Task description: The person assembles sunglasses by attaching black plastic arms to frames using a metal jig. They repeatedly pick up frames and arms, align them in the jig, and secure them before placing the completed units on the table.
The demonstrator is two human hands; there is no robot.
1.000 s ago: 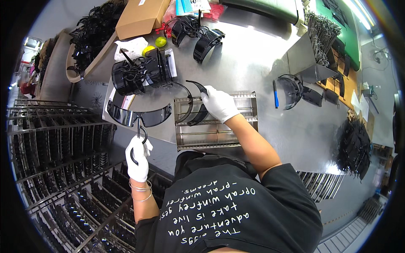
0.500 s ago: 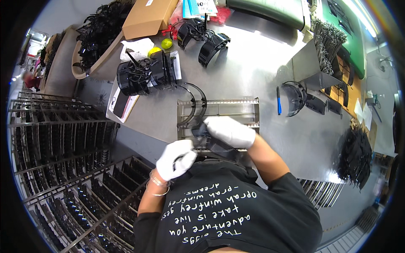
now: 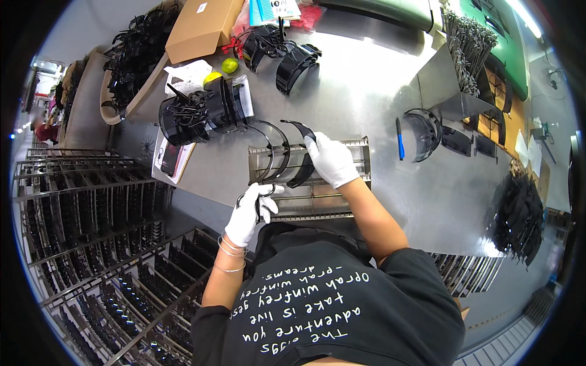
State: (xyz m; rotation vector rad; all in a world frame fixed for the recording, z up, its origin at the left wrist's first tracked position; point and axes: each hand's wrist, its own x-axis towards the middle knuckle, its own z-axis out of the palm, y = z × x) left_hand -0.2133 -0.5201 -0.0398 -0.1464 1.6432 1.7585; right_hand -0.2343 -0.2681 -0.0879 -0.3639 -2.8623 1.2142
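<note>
Dark curved plastic visor (image 3: 300,160) seated in slotted metal rack (image 3: 342,183) at counter (image 3: 378,97) near edge.
Visor gripped by right hand (image 3: 331,160); small black part (image 3: 256,196) pinched in left hand (image 3: 249,212); bare counter lies right of rack.

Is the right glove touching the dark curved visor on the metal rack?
Touching. The head view shows the right hand, gloved white, with fingertips laid over the top end of the dark visor standing in the rack, no gap between them.
</note>
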